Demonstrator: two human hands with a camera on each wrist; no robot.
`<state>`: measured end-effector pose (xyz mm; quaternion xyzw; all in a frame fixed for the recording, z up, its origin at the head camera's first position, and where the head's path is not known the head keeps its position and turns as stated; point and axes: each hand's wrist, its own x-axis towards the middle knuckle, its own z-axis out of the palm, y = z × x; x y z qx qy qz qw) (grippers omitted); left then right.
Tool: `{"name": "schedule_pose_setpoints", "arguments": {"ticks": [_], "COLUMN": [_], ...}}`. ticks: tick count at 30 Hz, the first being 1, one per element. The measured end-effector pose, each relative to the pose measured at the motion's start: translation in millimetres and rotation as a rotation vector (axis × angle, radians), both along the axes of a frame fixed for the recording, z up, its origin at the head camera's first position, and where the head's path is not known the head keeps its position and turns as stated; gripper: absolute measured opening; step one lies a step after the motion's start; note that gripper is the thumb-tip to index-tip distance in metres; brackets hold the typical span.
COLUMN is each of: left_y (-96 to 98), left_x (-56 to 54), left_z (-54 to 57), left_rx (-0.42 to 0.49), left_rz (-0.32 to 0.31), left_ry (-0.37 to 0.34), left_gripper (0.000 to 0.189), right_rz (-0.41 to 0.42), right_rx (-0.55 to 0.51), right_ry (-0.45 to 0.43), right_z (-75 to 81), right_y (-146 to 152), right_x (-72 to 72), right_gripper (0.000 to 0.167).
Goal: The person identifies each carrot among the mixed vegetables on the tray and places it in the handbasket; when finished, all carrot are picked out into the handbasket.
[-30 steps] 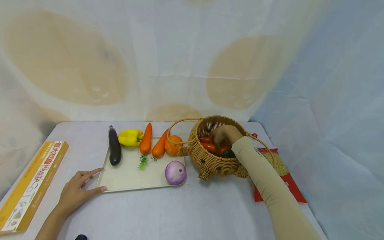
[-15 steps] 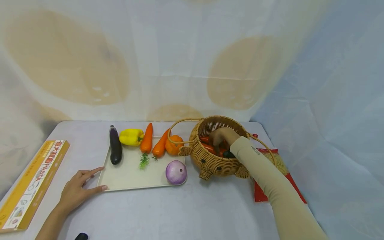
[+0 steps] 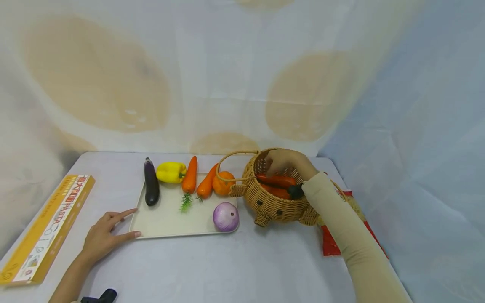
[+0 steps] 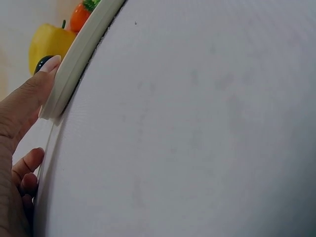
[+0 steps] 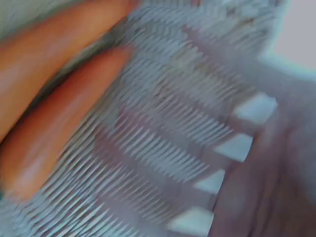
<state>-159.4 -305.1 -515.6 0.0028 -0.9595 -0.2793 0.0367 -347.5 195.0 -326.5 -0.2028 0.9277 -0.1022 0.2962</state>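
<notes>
My left hand point(image 3: 102, 235) touches the left edge of the cream tray point(image 3: 170, 223) with thumb and index finger spread apart. In the left wrist view the thumb point(image 4: 32, 96) rests on the tray's rim point(image 4: 84, 54). My right hand point(image 3: 289, 162) is inside the wicker pig basket point(image 3: 270, 206), fingers pointing down. Orange-red carrots point(image 3: 278, 181) lie below it, beside a dark green item point(image 3: 295, 192) of unclear kind. The blurred right wrist view shows separated fingers near the woven wall, apart from two carrots point(image 5: 74, 118).
On or overlapping the tray are an eggplant point(image 3: 151, 183), yellow bell pepper point(image 3: 171, 172), two carrots point(image 3: 190, 176), a small pumpkin point(image 3: 223, 184) and a purple onion point(image 3: 226, 216). A pasta box point(image 3: 49, 227) lies left. A red pasta bag point(image 3: 330, 244) lies right, partly behind the sleeve.
My right hand has risen from among the carrots toward the basket's back rim, uncovering more of them. The left hand stays at the tray's edge. The head view has shifted slightly.
</notes>
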Motion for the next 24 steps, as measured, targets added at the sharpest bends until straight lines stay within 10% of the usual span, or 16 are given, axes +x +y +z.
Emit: {"name": "schedule_pose_setpoints", "arguments": {"ticks": [8, 24], "left_y": [3.8, 8.2], "left_x": [-7.9, -17.6], "left_z": [1.9, -4.9], "left_rx": [-0.013, 0.011], "left_rz": [0.007, 0.023], "left_ry": [0.004, -0.005], "left_gripper": [0.079, 0.081], "right_rz": [-0.147, -0.345], "right_rx": [-0.286, -0.714], "right_ry": [0.388, 0.289], "right_z": [42.6, -44.2], "right_y": [-46.4, -173.0], "right_x": [37.0, 63.7], "right_gripper": [0.042, 0.052]}}
